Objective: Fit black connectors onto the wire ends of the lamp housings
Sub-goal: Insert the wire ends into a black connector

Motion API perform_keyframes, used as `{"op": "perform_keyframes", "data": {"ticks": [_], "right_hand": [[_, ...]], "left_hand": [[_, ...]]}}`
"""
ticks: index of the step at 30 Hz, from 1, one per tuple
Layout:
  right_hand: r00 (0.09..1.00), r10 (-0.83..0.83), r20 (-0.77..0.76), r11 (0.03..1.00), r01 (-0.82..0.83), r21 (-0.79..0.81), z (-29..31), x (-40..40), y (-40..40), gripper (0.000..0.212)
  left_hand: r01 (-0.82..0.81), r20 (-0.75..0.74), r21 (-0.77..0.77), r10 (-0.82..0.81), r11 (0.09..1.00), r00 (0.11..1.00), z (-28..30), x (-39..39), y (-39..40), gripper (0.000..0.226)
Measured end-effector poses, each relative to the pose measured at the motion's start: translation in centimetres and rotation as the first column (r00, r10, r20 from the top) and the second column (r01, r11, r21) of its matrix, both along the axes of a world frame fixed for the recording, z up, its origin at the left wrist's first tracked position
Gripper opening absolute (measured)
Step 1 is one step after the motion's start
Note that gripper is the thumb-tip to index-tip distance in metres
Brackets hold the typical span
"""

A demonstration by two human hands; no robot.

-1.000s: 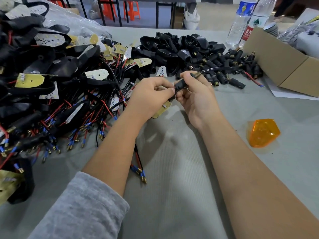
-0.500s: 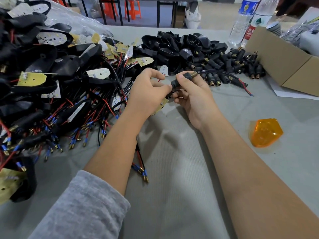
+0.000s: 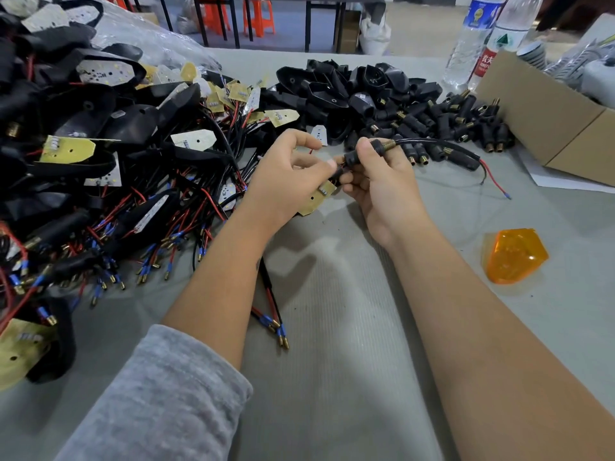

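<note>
My right hand (image 3: 379,184) grips a black connector (image 3: 357,158) with a threaded brass end. A black-sleeved cable (image 3: 442,146) runs out of it to the right and ends in a red wire with a blue tip (image 3: 497,186). My left hand (image 3: 286,178) pinches the wires at the connector's left end, and a small yellow circuit board (image 3: 316,199) hangs below the fingers. Loose black connectors (image 3: 446,124) lie heaped just behind my hands. Wired lamp housings (image 3: 100,154) are piled at the left.
Empty black housings (image 3: 342,88) are heaped at the back centre. A cardboard box (image 3: 552,118) and two water bottles (image 3: 479,38) stand at the back right. An orange lens (image 3: 514,254) lies at the right. A red and black wire pair (image 3: 271,311) lies under my left forearm.
The cable's free end has swung down and to the right across the table. My left hand's fingers have loosened from the connector and now pinch at its end.
</note>
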State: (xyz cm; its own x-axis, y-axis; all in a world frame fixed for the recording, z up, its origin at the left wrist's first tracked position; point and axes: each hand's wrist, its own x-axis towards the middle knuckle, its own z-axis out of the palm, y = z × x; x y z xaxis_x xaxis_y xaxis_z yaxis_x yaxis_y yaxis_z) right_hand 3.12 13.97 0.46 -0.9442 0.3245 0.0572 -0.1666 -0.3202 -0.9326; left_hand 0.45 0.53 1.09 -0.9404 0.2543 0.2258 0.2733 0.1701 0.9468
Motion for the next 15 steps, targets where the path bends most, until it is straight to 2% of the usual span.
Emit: {"op": "perform_keyframes", "data": {"ticks": [4, 6, 9, 12, 15], "right_hand": [[0.996, -0.089, 0.009, 0.991, 0.089, -0.098, 0.0, -0.1, 0.2, 0.008], [0.994, -0.105, 0.007, 0.984, 0.105, -0.143, 0.0, -0.1, 0.2, 0.007], [0.994, -0.108, 0.003, 0.972, 0.107, -0.210, 0.0, -0.2, 0.3, 0.008], [0.993, -0.119, 0.007, 0.961, 0.117, -0.251, 0.1, -0.2, 0.4, 0.008], [0.992, -0.126, 0.013, 0.956, 0.125, -0.265, 0.0, -0.3, 0.5, 0.011]], "left_hand": [[0.094, -0.126, -0.193, -0.119, 0.977, 0.985, -0.6, 0.0, -0.8, 0.060], [0.090, -0.187, -0.286, -0.148, 0.954, 0.971, -1.0, 0.0, -0.9, 0.065], [-0.026, -0.307, -0.390, -0.103, 0.920, 0.946, -1.4, 0.0, -0.8, 0.056], [-0.108, -0.400, -0.379, -0.057, 0.919, 0.915, -1.5, 0.0, -0.8, 0.038], [-0.117, -0.424, -0.350, -0.046, 0.929, 0.904, -1.5, -0.1, -0.8, 0.028]]}}
